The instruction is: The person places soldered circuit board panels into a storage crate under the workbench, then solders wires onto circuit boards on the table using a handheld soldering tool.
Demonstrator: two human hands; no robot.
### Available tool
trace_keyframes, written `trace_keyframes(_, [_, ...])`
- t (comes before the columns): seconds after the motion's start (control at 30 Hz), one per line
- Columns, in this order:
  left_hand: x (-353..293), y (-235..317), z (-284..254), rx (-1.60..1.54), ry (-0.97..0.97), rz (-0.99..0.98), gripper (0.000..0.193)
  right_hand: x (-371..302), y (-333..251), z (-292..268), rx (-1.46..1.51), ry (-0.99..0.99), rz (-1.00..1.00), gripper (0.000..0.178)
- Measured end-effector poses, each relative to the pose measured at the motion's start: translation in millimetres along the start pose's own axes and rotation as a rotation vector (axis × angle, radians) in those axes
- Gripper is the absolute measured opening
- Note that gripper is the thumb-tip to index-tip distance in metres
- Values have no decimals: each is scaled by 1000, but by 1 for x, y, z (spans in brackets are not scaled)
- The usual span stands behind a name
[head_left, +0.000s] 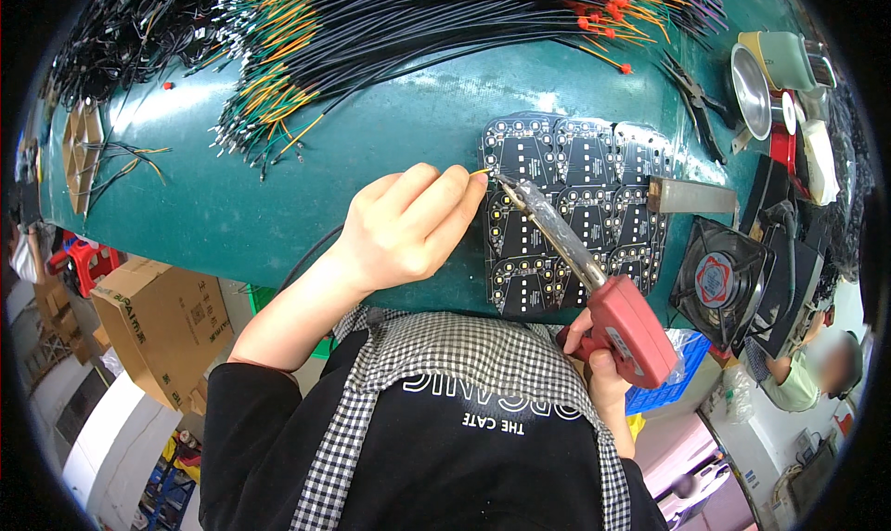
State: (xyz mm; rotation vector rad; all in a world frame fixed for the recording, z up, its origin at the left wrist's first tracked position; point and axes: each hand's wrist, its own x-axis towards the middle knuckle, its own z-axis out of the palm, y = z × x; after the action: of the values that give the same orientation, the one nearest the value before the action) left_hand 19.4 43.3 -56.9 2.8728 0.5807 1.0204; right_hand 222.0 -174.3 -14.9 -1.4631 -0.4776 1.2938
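Observation:
My left hand (pixel 408 225) is closed in a pinch on a thin wire (pixel 480 172) whose yellow end sticks out past the fingertips. A black cable trails behind that hand toward my body. In my right hand (pixel 601 369) is a red soldering gun (pixel 631 331), gripped by its handle. Its long metal barrel points up and left, and its tip meets or nearly meets the yellow wire end; I cannot tell if they touch. Below the tip lies a panel of black circuit boards (pixel 585 225) with rows of small pale components, flat on the green table (pixel 390 146).
A bundle of black cables (pixel 445 30) with coloured ends spans the table's far side. On the right are pliers (pixel 696 104), a metal bar (pixel 691 197), a black fan (pixel 715 276) and a metal pan (pixel 750 92). Cardboard boxes (pixel 158 327) stand left below the table. Another person (pixel 798 382) is at far right.

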Motion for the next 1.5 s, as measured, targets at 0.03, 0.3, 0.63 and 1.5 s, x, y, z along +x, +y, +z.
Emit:
trace_keyframes(0.03, [0, 0, 1, 6, 4, -1, 29, -1, 1, -1, 8, -4, -4, 80])
trace_keyframes(0.3, [-2, 2, 4, 19, 9, -3, 27, -5, 18, -13, -144, -20, -96, 78])
trace_keyframes(0.63, [-2, 5, 4, 28, -6, -17, 27, -2, 5, -1, -72, 33, -99, 84])
trace_keyframes(1.5, [17, -43, -25, -145, -292, -422, 16, -11, 6, -18, 32, 110, -260, 67])
